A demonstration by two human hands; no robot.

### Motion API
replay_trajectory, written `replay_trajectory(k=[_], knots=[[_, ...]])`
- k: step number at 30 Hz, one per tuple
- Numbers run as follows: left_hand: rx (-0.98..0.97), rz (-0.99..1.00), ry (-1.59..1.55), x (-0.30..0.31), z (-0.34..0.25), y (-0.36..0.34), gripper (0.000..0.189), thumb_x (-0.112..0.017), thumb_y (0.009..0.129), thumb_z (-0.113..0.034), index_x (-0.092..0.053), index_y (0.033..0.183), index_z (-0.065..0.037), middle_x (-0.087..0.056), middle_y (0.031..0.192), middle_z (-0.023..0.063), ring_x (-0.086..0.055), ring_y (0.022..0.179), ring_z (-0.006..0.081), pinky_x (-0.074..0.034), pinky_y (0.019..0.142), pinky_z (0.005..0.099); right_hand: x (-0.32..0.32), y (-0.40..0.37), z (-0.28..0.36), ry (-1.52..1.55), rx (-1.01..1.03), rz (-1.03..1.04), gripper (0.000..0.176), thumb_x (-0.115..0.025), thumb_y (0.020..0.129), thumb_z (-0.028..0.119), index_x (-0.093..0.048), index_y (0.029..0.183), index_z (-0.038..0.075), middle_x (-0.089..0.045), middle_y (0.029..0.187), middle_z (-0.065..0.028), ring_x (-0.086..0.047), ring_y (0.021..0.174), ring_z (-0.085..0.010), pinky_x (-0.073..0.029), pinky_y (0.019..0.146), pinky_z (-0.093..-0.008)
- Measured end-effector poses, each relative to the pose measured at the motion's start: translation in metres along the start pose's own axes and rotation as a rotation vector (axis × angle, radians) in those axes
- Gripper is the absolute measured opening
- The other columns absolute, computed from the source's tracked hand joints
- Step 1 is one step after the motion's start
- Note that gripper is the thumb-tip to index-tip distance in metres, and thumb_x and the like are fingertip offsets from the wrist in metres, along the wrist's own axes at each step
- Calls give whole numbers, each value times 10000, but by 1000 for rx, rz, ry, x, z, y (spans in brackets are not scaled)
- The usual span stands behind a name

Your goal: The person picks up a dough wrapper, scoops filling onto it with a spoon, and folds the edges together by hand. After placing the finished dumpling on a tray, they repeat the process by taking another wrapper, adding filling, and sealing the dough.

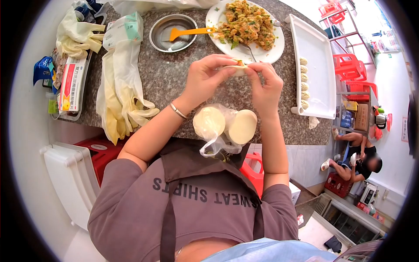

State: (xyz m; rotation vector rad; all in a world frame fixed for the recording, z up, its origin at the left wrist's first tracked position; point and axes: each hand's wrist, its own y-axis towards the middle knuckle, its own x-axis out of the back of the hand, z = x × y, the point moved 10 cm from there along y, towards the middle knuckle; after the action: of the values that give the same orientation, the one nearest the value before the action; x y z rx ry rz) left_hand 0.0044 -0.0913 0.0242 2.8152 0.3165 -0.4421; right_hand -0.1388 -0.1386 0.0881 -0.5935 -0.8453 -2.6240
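The left hand (204, 79) and the right hand (267, 85) both pinch one small dumpling (238, 68) with their fingertips. They hold it up over the middle of the stone counter (170, 83).

At the far edge sits a white plate (273, 51) piled with chopped filling (246, 24). A metal spoon (249, 50) rests in it. Beside the plate is a metal bowl (163, 43) with an orange spatula (190, 31) lying across it.

At the right edge is a white tray (317, 52) with a row of finished dumplings (304, 83) along one side. The rest of the tray is bare.

At the near edge, a clear bag (214, 146) holds two stacks of round wrappers (209, 122). Yellow rubber gloves (122, 94) hang over the near left edge. Bare counter shows between the gloves and the hands.
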Motion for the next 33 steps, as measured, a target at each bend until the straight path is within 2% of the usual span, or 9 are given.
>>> replay_trajectory(k=[5, 8, 10, 12, 16, 23, 25, 31, 33], knots=[[-55, 94, 39, -5, -2, -1, 179, -658, 893, 27, -697, 1067, 24, -651, 1149, 133, -638, 1022, 160, -537, 877, 268, -11, -3, -42, 261, -333, 201, 76, -714, 815, 42, -675, 853, -12, -679, 817, -96, -632, 778, -191, -498, 759, -306], [-90, 111, 65, -7, -3, -3, 174, -664, 889, 24, -698, 1060, 24, -656, 1139, 131, -642, 1014, 156, -540, 868, 264, -10, 1, -30, 283, -231, 166, 71, -712, 817, 43, -677, 852, -8, -672, 817, -91, -621, 784, -177, -490, 746, -296], [-83, 106, 76, -8, -4, -4, 165, -668, 887, 22, -700, 1050, 24, -661, 1134, 130, -646, 1009, 153, -545, 856, 261, -5, 3, -11, 84, -96, 121, 74, -709, 822, 55, -684, 865, 0, -676, 829, -97, -626, 798, -206, -492, 747, -312], [67, -1, 96, 0, 6, -5, 167, -677, 883, 18, -691, 1049, 18, -673, 1119, 124, -657, 999, 144, -557, 825, 257, -9, 0, -8, 26, -35, 76, 71, -708, 823, 53, -685, 868, 3, -679, 835, -101, -628, 799, -226, -494, 748, -322], [131, -83, 199, 8, 1, -5, 180, -679, 882, 15, -677, 1062, 10, -682, 1111, 116, -663, 994, 137, -565, 806, 256, -13, -1, 4, -75, 88, 82, 68, -703, 823, 47, -683, 872, 3, -685, 851, -110, -633, 809, -277, -500, 748, -350], [12, 13, 11, 2, 6, -1, 199, -690, 866, 29, -683, 1064, 22, -669, 1132, 136, -656, 1011, 163, -558, 853, 265, 4, 5, -7, -9, -6, 14, 69, -695, 830, 49, -676, 871, -3, -677, 835, -106, -628, 798, -253, -495, 765, -336], [-20, 45, 46, -1, 3, -2, 194, -693, 860, 34, -692, 1054, 24, -668, 1132, 138, -653, 1015, 168, -555, 864, 270, -9, 4, -28, 154, -213, 227, 64, -691, 829, 39, -670, 873, -3, -666, 824, -100, -618, 796, -241, -490, 770, -325], [-90, 80, 93, -7, -7, -5, 162, -695, 856, 41, -706, 1016, 21, -675, 1117, 127, -656, 987, 154, -558, 850, 267, -5, 6, 1, 6, 4, 169, 59, -686, 833, 46, -663, 872, 7, -659, 836, -94, -609, 820, -247, -487, 768, -347], [25, -12, 100, -1, -2, -5, 168, -708, 852, 28, -695, 1020, 21, -685, 1097, 121, -665, 956, 143, -568, 813, 260, -8, 4, 2, -19, 28, 135, 58, -688, 831, 48, -661, 865, 10, -660, 841, -94, -609, 819, -255, -487, 767, -356]])
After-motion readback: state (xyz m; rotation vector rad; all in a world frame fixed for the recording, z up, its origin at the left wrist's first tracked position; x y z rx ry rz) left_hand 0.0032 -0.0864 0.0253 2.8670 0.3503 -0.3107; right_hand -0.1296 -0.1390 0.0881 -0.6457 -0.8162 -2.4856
